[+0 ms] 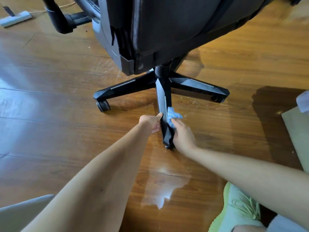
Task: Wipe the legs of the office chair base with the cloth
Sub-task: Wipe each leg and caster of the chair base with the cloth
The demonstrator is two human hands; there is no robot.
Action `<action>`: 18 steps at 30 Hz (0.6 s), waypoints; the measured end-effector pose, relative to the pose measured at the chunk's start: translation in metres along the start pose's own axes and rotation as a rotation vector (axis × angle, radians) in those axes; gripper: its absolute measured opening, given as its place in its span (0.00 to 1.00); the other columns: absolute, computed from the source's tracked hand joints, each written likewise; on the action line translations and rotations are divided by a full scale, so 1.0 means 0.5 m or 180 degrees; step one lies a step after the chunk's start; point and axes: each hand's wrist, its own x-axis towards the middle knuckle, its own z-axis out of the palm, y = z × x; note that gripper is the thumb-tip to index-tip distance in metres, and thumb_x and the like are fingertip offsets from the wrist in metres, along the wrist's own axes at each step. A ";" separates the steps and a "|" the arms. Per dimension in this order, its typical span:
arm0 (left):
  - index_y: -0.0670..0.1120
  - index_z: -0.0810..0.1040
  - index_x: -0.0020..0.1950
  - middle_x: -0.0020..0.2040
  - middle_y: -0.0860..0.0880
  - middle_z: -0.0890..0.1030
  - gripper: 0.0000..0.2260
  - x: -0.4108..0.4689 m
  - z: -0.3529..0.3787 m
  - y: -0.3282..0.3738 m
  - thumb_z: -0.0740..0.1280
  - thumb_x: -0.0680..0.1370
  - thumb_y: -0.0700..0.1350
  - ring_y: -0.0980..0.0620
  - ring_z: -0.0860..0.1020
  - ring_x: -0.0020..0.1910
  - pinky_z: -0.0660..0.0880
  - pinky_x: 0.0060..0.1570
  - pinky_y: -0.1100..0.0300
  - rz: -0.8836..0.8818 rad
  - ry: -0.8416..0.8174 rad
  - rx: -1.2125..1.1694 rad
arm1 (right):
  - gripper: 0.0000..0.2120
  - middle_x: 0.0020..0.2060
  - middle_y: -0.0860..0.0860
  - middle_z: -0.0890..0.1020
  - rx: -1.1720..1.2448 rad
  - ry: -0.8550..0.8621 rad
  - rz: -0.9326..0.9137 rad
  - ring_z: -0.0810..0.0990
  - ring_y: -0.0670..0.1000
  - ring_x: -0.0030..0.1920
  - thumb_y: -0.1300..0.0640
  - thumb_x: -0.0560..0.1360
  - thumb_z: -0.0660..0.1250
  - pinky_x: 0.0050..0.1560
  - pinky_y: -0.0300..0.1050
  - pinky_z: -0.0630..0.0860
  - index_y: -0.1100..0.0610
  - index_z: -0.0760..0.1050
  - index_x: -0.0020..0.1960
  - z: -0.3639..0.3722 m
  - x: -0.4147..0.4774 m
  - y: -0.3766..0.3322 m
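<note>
Arms reach forward and down from me, both bare, meeting at the nearest leg [164,114] of the chair base [163,84]. My left hand [151,123] sits on the left side of that leg, thumb laid up along its top edge and the other fingers curled under and against its side, so it grips the leg. My right hand [183,135] presses against the right side of the same leg, nearer its tip, fingers closed around the cloth [173,116]; the cloth bunches out just ahead of my fingertips and touches the leg's right edge.

The cloth is soft and crumpled, blue with paler stripes. The leg is hard black plastic, faceted and angular, with a thin silver strip along its top. Two more legs of the same make spread away beyond my hands, one to the left ending in a black caster [103,106], one to the right. Beyond them a black column rises into the dark seat [175,30] overhead.

Beneath my hands lies a glossy wooden floor [58,114], brown planks with pale specks and bright glare patches. Near my right elbow is a light green shoe [240,205] with laces. Right of my right hand lies a flat beige board [299,136].
</note>
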 end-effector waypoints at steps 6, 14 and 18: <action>0.41 0.77 0.50 0.49 0.49 0.84 0.18 0.006 -0.009 0.007 0.75 0.79 0.55 0.55 0.82 0.44 0.82 0.42 0.61 -0.0164 -0.0045 -0.0180 | 0.29 0.62 0.60 0.82 0.0104 -0.0238 0.0366 0.82 0.63 0.56 0.70 0.74 0.58 0.51 0.50 0.79 0.55 0.75 0.72 -0.015 -0.012 0.016; 0.40 0.79 0.58 0.47 0.47 0.83 0.23 0.011 0.001 -0.018 0.77 0.76 0.58 0.52 0.82 0.43 0.84 0.42 0.58 -0.0101 0.0085 -0.0275 | 0.28 0.56 0.58 0.84 -0.0212 0.0100 0.0356 0.81 0.65 0.54 0.70 0.72 0.59 0.48 0.54 0.78 0.56 0.76 0.70 -0.006 -0.018 -0.034; 0.41 0.79 0.54 0.44 0.49 0.82 0.21 0.014 -0.005 -0.026 0.76 0.77 0.59 0.52 0.82 0.44 0.84 0.55 0.56 -0.0152 -0.0088 -0.0389 | 0.29 0.66 0.52 0.79 -0.0521 -0.0215 -0.0382 0.80 0.61 0.60 0.74 0.72 0.60 0.50 0.56 0.79 0.58 0.74 0.70 0.005 -0.140 -0.003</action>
